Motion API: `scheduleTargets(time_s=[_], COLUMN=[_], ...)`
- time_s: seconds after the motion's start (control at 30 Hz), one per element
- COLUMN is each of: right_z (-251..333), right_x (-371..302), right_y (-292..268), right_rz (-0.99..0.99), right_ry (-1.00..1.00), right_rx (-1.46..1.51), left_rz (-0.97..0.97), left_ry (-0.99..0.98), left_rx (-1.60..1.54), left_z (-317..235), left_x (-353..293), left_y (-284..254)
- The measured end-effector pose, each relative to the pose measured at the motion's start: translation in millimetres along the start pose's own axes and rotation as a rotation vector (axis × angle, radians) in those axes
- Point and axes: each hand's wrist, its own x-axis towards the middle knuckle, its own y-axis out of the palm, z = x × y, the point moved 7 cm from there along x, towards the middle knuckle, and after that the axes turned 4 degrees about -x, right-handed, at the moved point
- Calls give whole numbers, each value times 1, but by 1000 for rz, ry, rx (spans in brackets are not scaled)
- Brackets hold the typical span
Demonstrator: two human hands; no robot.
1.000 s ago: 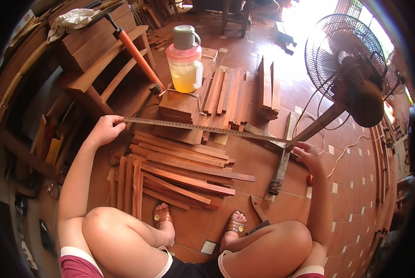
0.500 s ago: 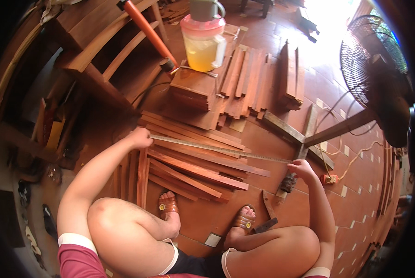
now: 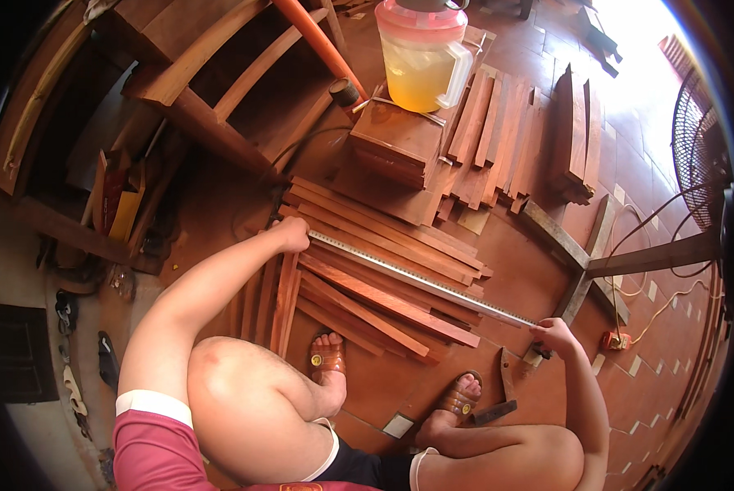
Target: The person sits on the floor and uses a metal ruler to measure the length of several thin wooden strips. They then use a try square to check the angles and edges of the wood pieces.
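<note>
A metal measuring tape (image 3: 422,278) is stretched taut between my two hands, running slantwise over a pile of reddish-brown wooden strips (image 3: 387,299). At the strips' left ends, my left hand (image 3: 291,235) is closed on one end of the tape. My right hand (image 3: 555,335) pinches the other end, past the strips' right ends, near the foot of a wooden stand. Whether a tape case sits in either hand is hidden by the fingers. More strips (image 3: 285,303) lie in another direction below my left hand.
A pitcher of yellow liquid (image 3: 420,69) stands on a wooden block (image 3: 391,143). Beyond lie stacked wood pieces (image 3: 498,135). A fan (image 3: 694,151), crossed wooden stand (image 3: 586,262) and orange power socket (image 3: 616,340) are at right. Wooden furniture (image 3: 211,123) stands left; an angled tool (image 3: 502,393) lies by my foot.
My right hand has come nearer to me, so the tape slants more along the strips. My left hand stays at the strips' left ends. The whole view has shifted.
</note>
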Motion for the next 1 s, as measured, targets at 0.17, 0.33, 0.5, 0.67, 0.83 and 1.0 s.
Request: scheduleTargets(time_s=[0.17,0.33,0.5,0.67,0.83,1.0], right_z=[-4,-4,-11,-9,-9,-4], right_x=[9,6,10,10,5,5], right_y=[1,2,5,4,4,2], right_rz=[32,13,-7,-19,-13,-21], right_ry=[29,21,-18,-26,-8,-40], right_rx=[-23,-27,-27,-28,-35,-37], left_rz=[-5,16,55,119,110,-41], left_ry=[-12,12,-12,-48,-50,20], left_rx=[-29,-5,92,130,110,7], left_z=[3,-21,-35,-28,-37,-32], left_x=[1,-25,-45,-36,-43,-37], left_y=[5,-8,-14,-7,-13,-11])
